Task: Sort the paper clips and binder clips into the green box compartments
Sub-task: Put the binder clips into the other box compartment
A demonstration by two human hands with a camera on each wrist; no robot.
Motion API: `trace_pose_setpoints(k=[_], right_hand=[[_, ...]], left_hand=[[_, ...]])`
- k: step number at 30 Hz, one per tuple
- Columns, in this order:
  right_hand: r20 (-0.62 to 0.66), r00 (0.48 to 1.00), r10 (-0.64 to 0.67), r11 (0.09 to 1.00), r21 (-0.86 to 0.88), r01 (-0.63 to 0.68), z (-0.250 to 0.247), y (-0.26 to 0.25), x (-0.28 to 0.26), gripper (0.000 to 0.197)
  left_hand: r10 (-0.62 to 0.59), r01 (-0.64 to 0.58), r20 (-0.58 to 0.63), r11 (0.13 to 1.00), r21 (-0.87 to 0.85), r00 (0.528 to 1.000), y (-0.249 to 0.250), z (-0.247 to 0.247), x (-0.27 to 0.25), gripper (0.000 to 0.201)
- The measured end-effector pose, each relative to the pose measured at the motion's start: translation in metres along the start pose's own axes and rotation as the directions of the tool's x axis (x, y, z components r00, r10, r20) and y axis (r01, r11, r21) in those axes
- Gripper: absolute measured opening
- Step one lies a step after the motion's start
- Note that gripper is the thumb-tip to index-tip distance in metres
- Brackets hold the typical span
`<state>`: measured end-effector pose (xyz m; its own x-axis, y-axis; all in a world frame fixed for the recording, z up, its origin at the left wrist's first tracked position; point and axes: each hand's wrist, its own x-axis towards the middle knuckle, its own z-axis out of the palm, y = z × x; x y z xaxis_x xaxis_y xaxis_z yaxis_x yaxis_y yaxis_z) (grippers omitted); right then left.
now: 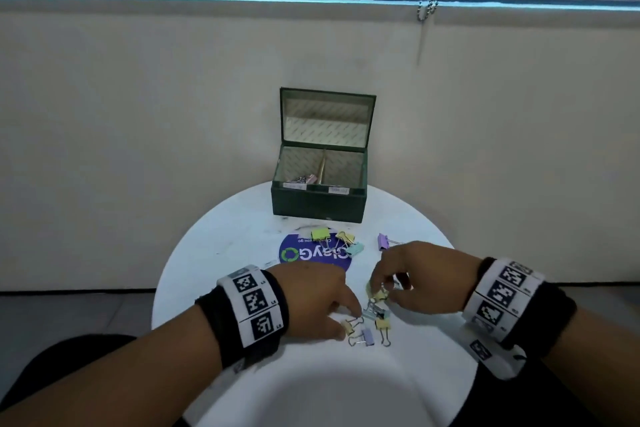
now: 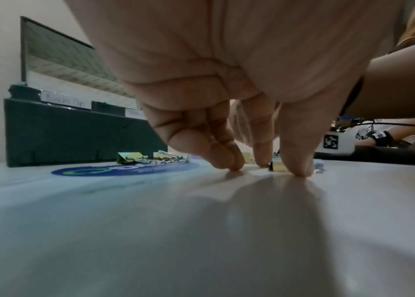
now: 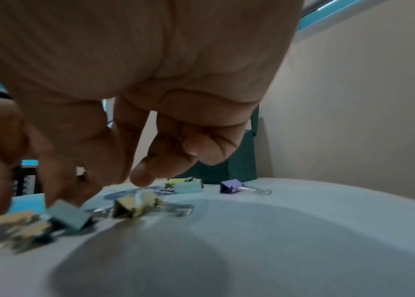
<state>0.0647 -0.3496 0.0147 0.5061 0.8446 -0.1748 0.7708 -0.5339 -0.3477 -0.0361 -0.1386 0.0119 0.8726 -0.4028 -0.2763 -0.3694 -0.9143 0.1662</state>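
The green box [image 1: 318,204] stands open at the back of the round white table [image 1: 235,239], with a few clips in its left compartment. A loose pile of pastel binder clips [image 1: 375,315] lies between my hands. My left hand [image 1: 348,322] has its fingertips down on the table and pinches a pale yellow binder clip [image 2: 277,166] between thumb and forefinger. My right hand [image 1: 384,288] hovers over the pile's far side with curled fingers [image 3: 140,178], and nothing shows between them. A yellow clip [image 3: 135,205] lies just below them.
Three more binder clips [image 1: 341,243] lie on the blue round sticker [image 1: 311,255] in front of the box. A purple one [image 1: 383,241] sits alone to the right. The box front carries two white labels [image 2: 66,101]. A beige wall stands right behind the table.
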Motion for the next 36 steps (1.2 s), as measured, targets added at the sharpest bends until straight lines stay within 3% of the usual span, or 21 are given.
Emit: trace_pose_setpoints(k=[3,8,13,18,21,24,27,30,36], right_hand=[[0.045,0.998,-0.054,0.997,0.054,0.051,0.012,-0.002,-0.006,0.034],[-0.029,0.997,-0.078,0.997,0.025,0.079,0.023,0.001,0.001,0.021],[-0.256,0.958,-0.13,0.983,0.092,0.158,0.024,0.004,-0.001,0.008],[-0.286,0.958,-0.019,0.972,0.218,0.084,0.023,0.004,-0.002,0.023],[-0.21,0.975,0.075,0.985,0.168,-0.04,0.022,0.005,0.004,0.027],[-0.15,0.981,0.119,0.993,0.009,-0.119,0.022,0.004,0.015,0.014],[-0.057,0.985,0.165,0.98,-0.1,-0.17,0.021,-0.002,0.025,0.029],[-0.018,0.988,0.156,0.983,-0.098,-0.157,0.019,-0.006,0.031,0.033],[-0.051,0.988,0.143,0.989,-0.022,-0.145,0.017,-0.011,0.039,0.022]], left_hand=[[-0.008,0.008,-0.009,1.0,-0.003,1.0,0.0,0.001,0.0,0.033],[-0.089,0.089,-0.052,0.996,-0.002,0.995,-0.005,0.005,0.001,0.023],[-0.141,0.129,-0.241,0.99,-0.065,0.96,-0.004,0.002,-0.003,0.016],[-0.183,0.151,-0.295,0.98,-0.128,0.938,0.001,-0.003,-0.006,0.015],[-0.15,0.115,-0.264,0.983,-0.142,0.953,0.007,-0.003,-0.006,0.012],[-0.115,0.073,-0.253,0.982,-0.172,0.961,0.009,0.0,-0.004,0.005],[-0.024,0.002,-0.148,0.989,-0.149,0.989,0.011,0.001,0.0,0.033],[0.027,-0.03,-0.029,0.994,-0.101,0.999,0.014,0.001,0.006,0.029],[0.152,-0.155,-0.086,0.987,-0.032,0.985,0.024,0.01,0.007,0.03]])
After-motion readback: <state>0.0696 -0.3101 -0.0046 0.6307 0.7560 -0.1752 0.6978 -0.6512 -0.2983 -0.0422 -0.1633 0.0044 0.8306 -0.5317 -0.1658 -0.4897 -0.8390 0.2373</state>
